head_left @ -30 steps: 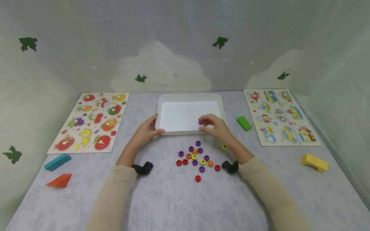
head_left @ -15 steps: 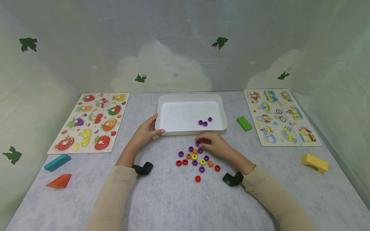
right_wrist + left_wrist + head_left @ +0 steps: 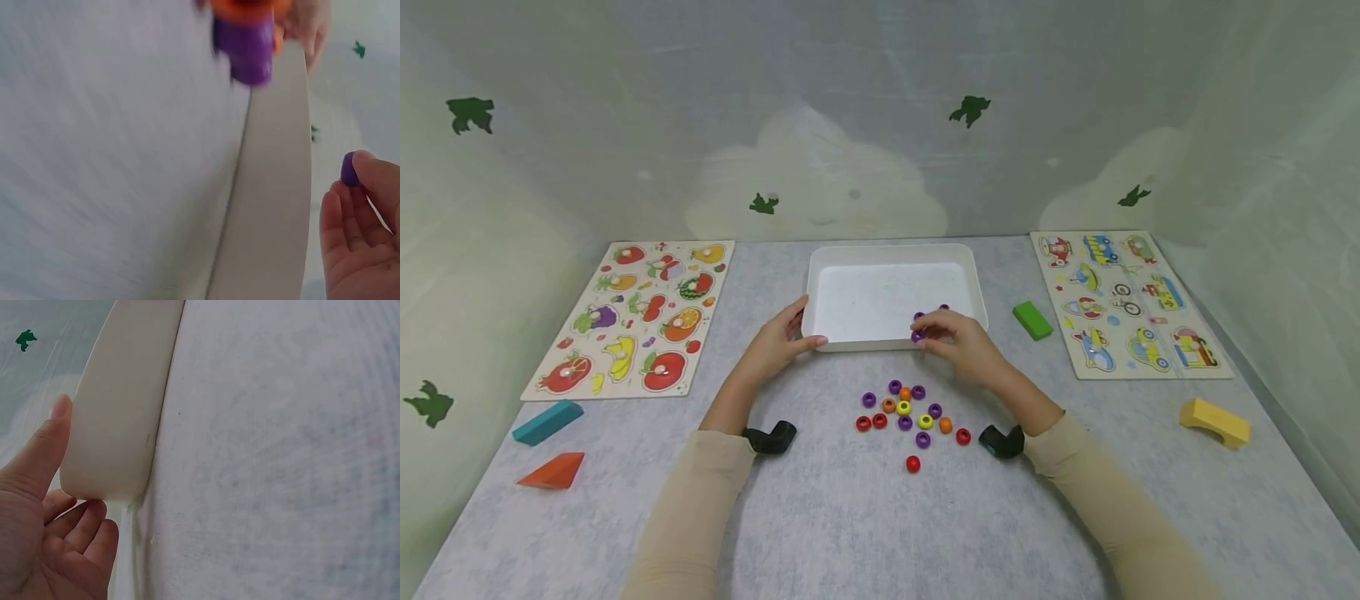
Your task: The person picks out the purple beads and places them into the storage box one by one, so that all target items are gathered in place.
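A purple bead (image 3: 349, 170) is pinched between the thumb and fingertips of my right hand (image 3: 962, 342), over the front right part of a white tray (image 3: 865, 300). Other purple beads (image 3: 943, 307) lie in the tray there, partly hidden by the hand. My left hand (image 3: 777, 340) grips the tray's front left corner, its thumb (image 3: 60, 407) on the front side and its fingers curled at the end. On the table in front of the tray lie loose purple, orange, yellow and red beads, with one red bead (image 3: 913, 464) nearest the person.
A fruit puzzle board (image 3: 682, 361) lies at the left, a vehicle puzzle board (image 3: 1131, 333) at the right. A green block (image 3: 1032, 320), a yellow arch block (image 3: 1216, 422), a blue block (image 3: 547, 422) and an orange block (image 3: 553, 472) lie around.
My right hand came back from the tray, took the rearmost purple bead from the table and carried it up over the tray. The left hand stays at the tray corner.
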### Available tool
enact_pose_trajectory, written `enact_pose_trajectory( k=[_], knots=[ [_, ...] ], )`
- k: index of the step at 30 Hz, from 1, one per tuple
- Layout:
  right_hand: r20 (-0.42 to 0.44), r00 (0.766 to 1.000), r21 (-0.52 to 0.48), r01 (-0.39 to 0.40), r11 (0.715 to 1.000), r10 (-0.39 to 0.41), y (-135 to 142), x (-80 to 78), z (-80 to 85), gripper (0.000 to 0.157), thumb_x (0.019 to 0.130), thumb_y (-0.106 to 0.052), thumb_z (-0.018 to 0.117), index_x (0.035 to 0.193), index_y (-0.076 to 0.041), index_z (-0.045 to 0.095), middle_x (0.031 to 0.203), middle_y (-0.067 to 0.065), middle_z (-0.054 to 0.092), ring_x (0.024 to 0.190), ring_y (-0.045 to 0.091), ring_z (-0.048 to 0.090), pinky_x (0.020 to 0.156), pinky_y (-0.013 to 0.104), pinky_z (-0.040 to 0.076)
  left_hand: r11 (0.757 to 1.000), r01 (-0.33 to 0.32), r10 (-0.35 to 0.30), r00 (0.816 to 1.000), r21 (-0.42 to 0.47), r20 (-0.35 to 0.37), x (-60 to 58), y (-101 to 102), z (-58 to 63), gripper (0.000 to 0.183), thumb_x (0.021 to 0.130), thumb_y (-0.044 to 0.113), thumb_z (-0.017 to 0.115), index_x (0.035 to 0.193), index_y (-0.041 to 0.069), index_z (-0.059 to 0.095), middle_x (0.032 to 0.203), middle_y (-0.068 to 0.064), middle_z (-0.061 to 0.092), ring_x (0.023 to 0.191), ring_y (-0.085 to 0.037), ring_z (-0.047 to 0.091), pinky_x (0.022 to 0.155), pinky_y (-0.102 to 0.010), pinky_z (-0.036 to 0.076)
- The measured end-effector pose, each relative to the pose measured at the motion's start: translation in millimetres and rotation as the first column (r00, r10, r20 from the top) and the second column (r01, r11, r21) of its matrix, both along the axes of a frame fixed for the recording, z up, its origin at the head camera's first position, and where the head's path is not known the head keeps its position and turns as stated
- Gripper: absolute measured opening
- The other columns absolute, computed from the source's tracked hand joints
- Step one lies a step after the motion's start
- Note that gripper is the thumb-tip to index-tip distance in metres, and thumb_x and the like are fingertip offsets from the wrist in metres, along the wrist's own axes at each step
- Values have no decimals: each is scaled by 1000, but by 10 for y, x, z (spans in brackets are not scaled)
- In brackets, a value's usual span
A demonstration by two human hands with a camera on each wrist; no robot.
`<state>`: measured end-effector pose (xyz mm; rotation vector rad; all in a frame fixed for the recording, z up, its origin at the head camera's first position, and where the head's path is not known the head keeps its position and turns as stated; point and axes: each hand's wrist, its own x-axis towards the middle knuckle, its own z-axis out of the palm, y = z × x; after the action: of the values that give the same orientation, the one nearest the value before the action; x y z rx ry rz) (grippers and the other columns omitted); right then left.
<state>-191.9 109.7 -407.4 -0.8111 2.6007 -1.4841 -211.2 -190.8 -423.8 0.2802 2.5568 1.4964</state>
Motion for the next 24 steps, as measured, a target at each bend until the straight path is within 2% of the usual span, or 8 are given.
enact_pose_trajectory(
  k=[5,9,12,19,24],
  knots=[
    [-5,996,21,90,996,-90,61,-326,29,21,78,-14,56,99,-9,57,93,-2,54,82,8,50,75,22,43,1000,7,-7,1000,2,0,3,-4,-2,88,65,38,65,133,13,15,135,-6,17,120,-13,20,96,-26,22],
    [71,985,69,153,986,-158,90,-557,-8,21,78,-11,57,98,-9,57,92,0,55,82,11,50,75,25,44,1000,9,-9,1000,0,0,4,-5,-1,88,66,38,65,133,13,14,135,-7,17,120,-13,20,96,-26,23],
    [117,973,141,181,973,-198,85,-676,-39,20,78,-12,57,98,-11,57,90,-1,55,82,12,50,74,26,43,1000,2,-2,1000,-2,1,-2,-4,-8,88,65,39,65,133,13,16,135,-5,18,119,-12,21,96,-25,23],
    [171,964,276,153,949,-205,33,-811,-106,18,78,-10,58,96,-10,58,87,1,54,82,14,49,73,27,42,1000,0,0,1000,1,1,1,1,-2,88,65,39,65,133,13,16,134,-5,18,119,-12,21,96,-25,23],
    [177,962,286,151,946,-207,16,-818,-113,18,78,-10,57,96,-9,57,90,3,54,83,15,49,76,28,41,1000,-8,8,1000,0,2,10,5,1,87,65,38,65,133,13,16,134,-5,19,119,-12,21,96,-25,24]
  ],
)
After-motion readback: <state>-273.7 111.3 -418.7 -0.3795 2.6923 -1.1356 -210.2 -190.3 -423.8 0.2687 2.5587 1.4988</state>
